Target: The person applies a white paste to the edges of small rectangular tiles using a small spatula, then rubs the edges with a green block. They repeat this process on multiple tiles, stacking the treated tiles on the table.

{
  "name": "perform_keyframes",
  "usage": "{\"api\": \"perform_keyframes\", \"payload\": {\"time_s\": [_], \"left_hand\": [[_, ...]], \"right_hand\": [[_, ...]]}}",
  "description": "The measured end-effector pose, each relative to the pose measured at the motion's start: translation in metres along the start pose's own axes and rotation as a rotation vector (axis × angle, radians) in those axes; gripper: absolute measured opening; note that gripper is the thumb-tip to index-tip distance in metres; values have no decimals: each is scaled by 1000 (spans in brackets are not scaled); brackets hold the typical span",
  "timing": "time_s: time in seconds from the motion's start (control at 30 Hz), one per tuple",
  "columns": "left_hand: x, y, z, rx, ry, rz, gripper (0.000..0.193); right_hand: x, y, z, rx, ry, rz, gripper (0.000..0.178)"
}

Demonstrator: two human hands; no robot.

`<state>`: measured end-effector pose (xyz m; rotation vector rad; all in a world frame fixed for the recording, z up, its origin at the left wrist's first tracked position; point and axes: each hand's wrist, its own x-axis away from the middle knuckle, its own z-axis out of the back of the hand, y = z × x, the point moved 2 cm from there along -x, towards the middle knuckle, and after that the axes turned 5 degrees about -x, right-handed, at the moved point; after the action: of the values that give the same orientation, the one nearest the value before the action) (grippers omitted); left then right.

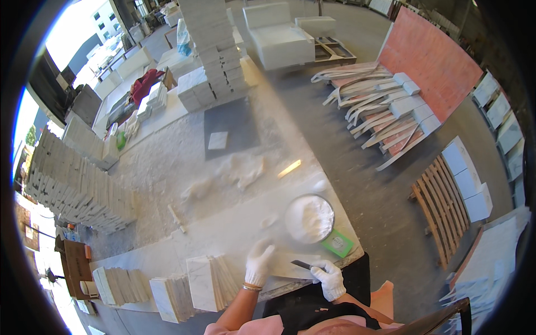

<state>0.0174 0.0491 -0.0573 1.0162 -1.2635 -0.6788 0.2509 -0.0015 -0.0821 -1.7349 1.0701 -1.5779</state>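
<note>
White work gloves cover both hands. My right hand (329, 279) grips a dark-bladed putty knife (302, 264), its blade pointing left over a pale marble tile (287, 269). At the tile's left end is my left hand (260, 261), fingers stretched out and nothing visible in them; whether it touches the tile I cannot tell. Beyond the hands stands a round pan (289, 219) heaped with white powder (315, 219). A green box (338, 243) sits against the pan's near right side, close to the table edge.
Leaning marble tiles (206, 282) line the table's near edge at left. Tall tile stacks (78, 181) rise farther left and at the far end (209, 50). White dust coats the tabletop (162, 151). On the floor at right are a wooden pallet (441, 206) and a strapped rack (385, 111).
</note>
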Motion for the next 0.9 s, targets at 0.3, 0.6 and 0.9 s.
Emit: {"api": "perform_keyframes", "payload": {"time_s": [0.3,0.6,0.9], "left_hand": [[2,-38,11,-87,53,-258,47],[16,-35,7,-293,-29,-390,45],[15,-27,-15,-569,-39,-449,40]], "right_hand": [[9,21,-2,-56,-33,62,16],[7,43,-3,-168,-115,130,20],[30,62,2,-250,-257,105,20]]}}
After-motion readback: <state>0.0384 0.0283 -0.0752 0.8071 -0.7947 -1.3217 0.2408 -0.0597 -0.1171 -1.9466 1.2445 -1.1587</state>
